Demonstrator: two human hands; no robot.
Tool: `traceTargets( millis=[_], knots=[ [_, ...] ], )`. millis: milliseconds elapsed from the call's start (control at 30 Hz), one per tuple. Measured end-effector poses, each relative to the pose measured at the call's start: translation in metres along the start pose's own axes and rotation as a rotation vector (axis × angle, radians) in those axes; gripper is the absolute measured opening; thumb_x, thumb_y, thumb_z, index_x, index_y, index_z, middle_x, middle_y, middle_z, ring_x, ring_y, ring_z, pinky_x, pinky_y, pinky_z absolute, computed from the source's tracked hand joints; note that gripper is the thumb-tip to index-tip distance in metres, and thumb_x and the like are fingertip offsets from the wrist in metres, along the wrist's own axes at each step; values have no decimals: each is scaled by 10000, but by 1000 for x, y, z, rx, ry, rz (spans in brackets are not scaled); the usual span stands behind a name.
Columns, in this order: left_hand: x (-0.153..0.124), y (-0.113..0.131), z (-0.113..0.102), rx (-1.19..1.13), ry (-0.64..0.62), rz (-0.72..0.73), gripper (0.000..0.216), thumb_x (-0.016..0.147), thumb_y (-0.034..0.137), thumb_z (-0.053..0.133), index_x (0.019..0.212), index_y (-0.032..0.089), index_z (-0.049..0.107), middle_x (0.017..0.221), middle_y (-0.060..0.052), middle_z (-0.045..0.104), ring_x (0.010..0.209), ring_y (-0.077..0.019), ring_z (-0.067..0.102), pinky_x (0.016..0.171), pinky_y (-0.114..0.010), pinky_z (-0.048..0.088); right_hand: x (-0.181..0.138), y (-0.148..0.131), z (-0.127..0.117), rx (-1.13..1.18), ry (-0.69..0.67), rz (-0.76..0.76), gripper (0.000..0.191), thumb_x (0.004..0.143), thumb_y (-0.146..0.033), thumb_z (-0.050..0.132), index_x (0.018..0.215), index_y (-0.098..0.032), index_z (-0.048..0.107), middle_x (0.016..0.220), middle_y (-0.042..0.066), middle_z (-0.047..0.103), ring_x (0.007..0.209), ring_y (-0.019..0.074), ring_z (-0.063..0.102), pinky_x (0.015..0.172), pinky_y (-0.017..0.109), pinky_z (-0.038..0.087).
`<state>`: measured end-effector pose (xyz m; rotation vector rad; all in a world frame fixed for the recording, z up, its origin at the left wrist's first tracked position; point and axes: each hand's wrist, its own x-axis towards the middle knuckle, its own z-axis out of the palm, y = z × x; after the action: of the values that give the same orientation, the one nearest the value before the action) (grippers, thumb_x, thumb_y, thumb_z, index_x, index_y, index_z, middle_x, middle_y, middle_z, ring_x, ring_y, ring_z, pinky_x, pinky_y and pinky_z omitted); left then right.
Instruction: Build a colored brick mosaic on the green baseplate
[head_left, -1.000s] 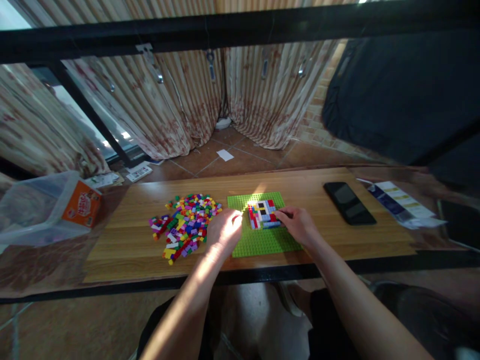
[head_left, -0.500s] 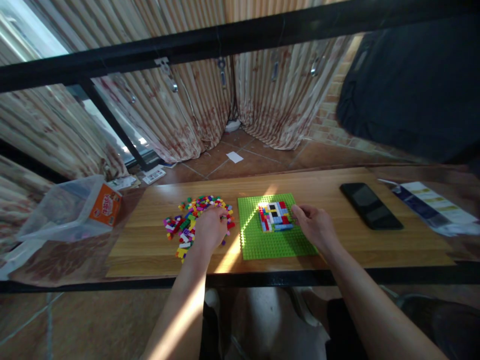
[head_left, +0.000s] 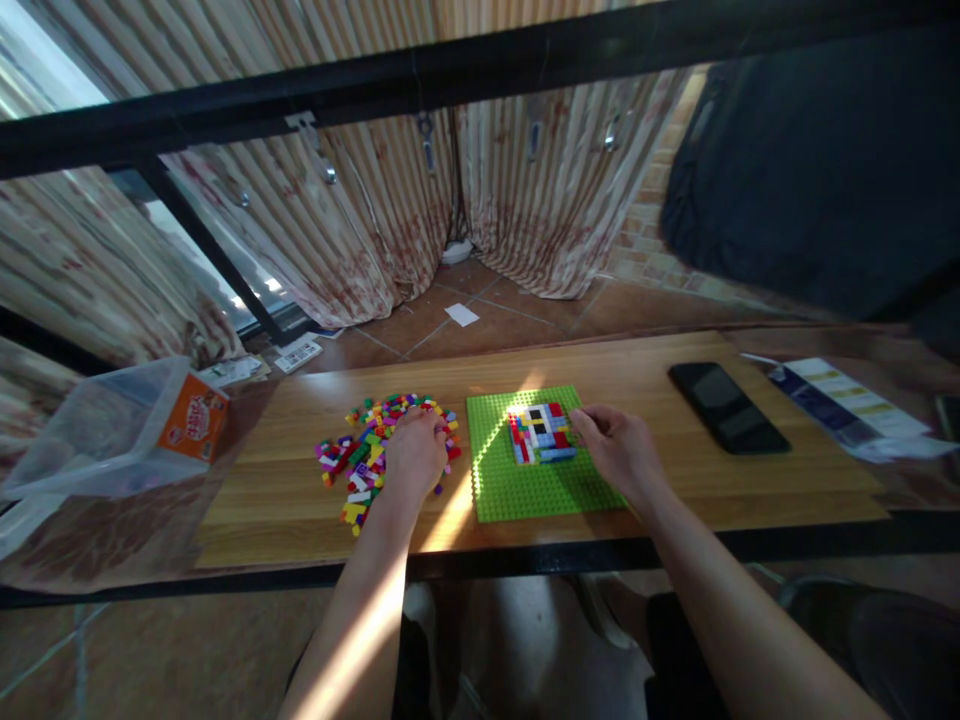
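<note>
My left hand (head_left: 414, 452) is over the heap of loose toy bricks (head_left: 364, 468), its fingers curled down among them. What its fingertips pinch, if anything, is hidden behind the hand. A green studded baseplate (head_left: 517, 495) lies to the right of the heap. Several bricks in red, white, blue, yellow and black form a flat, roughly square patch (head_left: 546, 436) on it. Beside the right edge of that patch, my right hand (head_left: 619, 445) is closed, thumb and fingers together above the plate. Anything between those fingertips is too small to make out.
A black phone (head_left: 727, 408) lies on the wooden tabletop (head_left: 262, 500) at the right, near a printed leaflet (head_left: 855, 405). Left of the table stands a clear plastic box (head_left: 112, 430) with an orange label. A black bar (head_left: 375, 75) crosses in front of the curtains.
The whole view has shifted slightly, so things sit a little further left. Both hands keep nearly the same places, left at the heap, right beside the brick patch.
</note>
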<state>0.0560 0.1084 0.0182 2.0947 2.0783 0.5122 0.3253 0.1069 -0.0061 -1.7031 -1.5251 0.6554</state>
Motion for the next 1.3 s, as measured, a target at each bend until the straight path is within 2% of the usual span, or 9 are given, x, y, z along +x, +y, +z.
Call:
traceTargets(
  millis=[67, 167, 267, 333, 533, 667, 800, 1033, 1300],
  knots=[
    [0, 1, 1, -187, -3, -35, 145, 832, 175, 535, 831, 178, 679, 845, -70, 686, 827, -212, 642, 758, -315, 494, -2, -5, 2, 85, 17, -13, 308, 862, -422, 532, 795, -177, 706, 706, 51, 708, 622, 180, 639, 586, 281, 438],
    [-2, 9, 3, -613, -105, -79, 123, 818, 242, 562, 843, 181, 666, 685, -15, 656, 627, -164, 612, 596, -265, 463, -8, -15, 8, 256, -4, -75, 267, 855, -397, 561, 825, -177, 710, 742, 42, 709, 656, 166, 635, 607, 273, 461],
    [-7, 25, 5, -976, -201, -74, 125, 765, 279, 633, 800, 166, 675, 707, -17, 672, 636, -143, 615, 626, -257, 477, -15, -25, 15, 381, -91, -173, 228, 867, -365, 568, 864, -189, 712, 802, 29, 712, 691, 145, 629, 629, 261, 474],
    [-12, 36, 7, -1099, -250, -89, 171, 754, 295, 665, 847, 156, 700, 769, -30, 699, 671, -137, 627, 661, -256, 487, -19, -30, 20, 399, -134, -222, 191, 868, -332, 579, 899, -197, 710, 794, 14, 705, 683, 129, 614, 631, 253, 470],
    [-18, 57, 13, -1217, -268, -64, 239, 747, 303, 700, 926, 146, 727, 802, -33, 727, 683, -118, 615, 676, -233, 486, -26, -39, 28, 453, -221, -301, 139, 846, -256, 621, 947, -210, 704, 800, 3, 696, 671, 113, 601, 616, 243, 461],
    [-18, 60, 17, -1269, -262, -62, 242, 725, 279, 715, 925, 144, 719, 841, -35, 733, 707, -122, 626, 692, -234, 496, -24, -39, 31, 450, -202, -310, 135, 857, -237, 603, 943, -221, 706, 820, 9, 702, 714, 129, 623, 656, 259, 479],
    [-20, 59, 16, -1300, -245, -74, 273, 699, 259, 744, 948, 151, 711, 952, -55, 740, 810, -146, 654, 756, -250, 508, -24, -38, 32, 452, -205, -291, 108, 852, -226, 604, 912, -217, 693, 810, 9, 703, 723, 135, 630, 676, 266, 483],
    [-22, 60, 14, -1312, -201, -75, 281, 690, 239, 768, 954, 160, 713, 944, -53, 747, 847, -160, 670, 809, -267, 512, -27, -38, 33, 429, -205, -272, 97, 824, -221, 616, 886, -216, 690, 783, -4, 695, 684, 128, 607, 654, 260, 472],
    [-22, 61, 19, -1293, -172, -69, 301, 729, 245, 729, 1017, 165, 695, 985, -59, 742, 916, -181, 679, 846, -285, 522, -32, -43, 37, 664, -319, -146, 136, 852, -300, 596, 954, -217, 631, 795, 6, 715, 685, 142, 658, 643, 274, 534]
  ],
)
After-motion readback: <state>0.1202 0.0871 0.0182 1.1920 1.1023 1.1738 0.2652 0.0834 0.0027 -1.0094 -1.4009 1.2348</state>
